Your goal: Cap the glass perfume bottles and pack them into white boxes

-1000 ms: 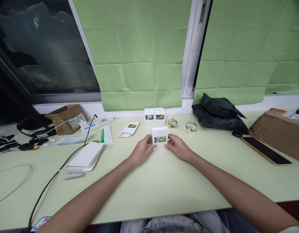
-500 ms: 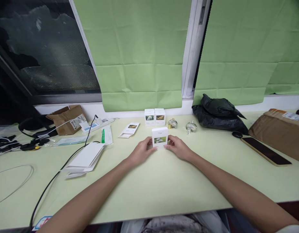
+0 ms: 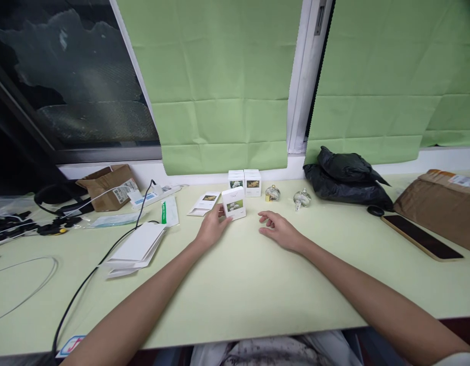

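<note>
Far left at nine o'clock: black headphones (image 3: 54, 195), a torn cardboard box (image 3: 107, 185), a black cable (image 3: 101, 264) trailing across the pale green table (image 3: 238, 295). Nearer centre, a fanned stack of flat white card sleeves (image 3: 134, 249), smooth and matte.

Left hand (image 3: 212, 229) at eleven o'clock from the table's middle, fingers curled round the left side and back of a small white box (image 3: 234, 202), thumb on its near edge; box held tilted, crisp-edged cardboard with a small green photo label on its front. Just behind it at twelve o'clock, two matching white boxes (image 3: 244, 182) side by side against the wall, beside a flattened carton (image 3: 204, 202) at their left.

Right hand (image 3: 276, 229) empty, fingers loosely spread and half open, resting on the table, apart from the box at its ten o'clock. Two rounded glass bottles (image 3: 272, 193) beyond it. At two o'clock, a crumpled black plastic bag (image 3: 345, 178); at three o'clock, a dark phone (image 3: 421, 236) lying flat and a brown parcel (image 3: 441, 208).

Behind, creased green blinds (image 3: 219, 101) over a window.
</note>
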A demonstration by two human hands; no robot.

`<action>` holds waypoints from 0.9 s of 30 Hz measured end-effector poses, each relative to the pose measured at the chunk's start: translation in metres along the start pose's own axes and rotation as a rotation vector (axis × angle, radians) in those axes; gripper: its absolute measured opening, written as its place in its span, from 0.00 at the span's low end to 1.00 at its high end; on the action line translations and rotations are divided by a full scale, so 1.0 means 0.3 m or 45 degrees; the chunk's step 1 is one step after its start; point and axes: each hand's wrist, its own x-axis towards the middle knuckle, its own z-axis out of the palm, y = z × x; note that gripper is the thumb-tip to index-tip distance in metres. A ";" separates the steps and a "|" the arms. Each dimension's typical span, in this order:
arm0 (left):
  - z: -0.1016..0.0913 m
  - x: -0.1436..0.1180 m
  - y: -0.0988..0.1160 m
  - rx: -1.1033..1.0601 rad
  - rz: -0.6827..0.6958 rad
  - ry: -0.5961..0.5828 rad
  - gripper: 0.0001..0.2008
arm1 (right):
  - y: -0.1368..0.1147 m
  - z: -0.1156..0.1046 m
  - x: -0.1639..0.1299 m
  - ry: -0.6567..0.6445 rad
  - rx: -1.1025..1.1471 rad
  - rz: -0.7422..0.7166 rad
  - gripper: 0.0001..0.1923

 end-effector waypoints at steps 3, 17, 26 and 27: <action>0.008 0.006 -0.014 -0.024 -0.003 -0.015 0.21 | -0.005 -0.001 -0.002 -0.012 -0.002 0.011 0.24; -0.004 0.017 -0.026 -0.034 -0.018 -0.136 0.38 | -0.014 -0.009 -0.005 -0.051 -0.037 0.015 0.22; -0.151 0.030 -0.063 0.818 -0.113 0.149 0.28 | -0.010 -0.007 -0.005 -0.062 -0.038 0.010 0.23; -0.158 0.031 -0.080 0.919 -0.155 0.140 0.28 | -0.011 -0.007 -0.005 -0.060 -0.041 0.008 0.23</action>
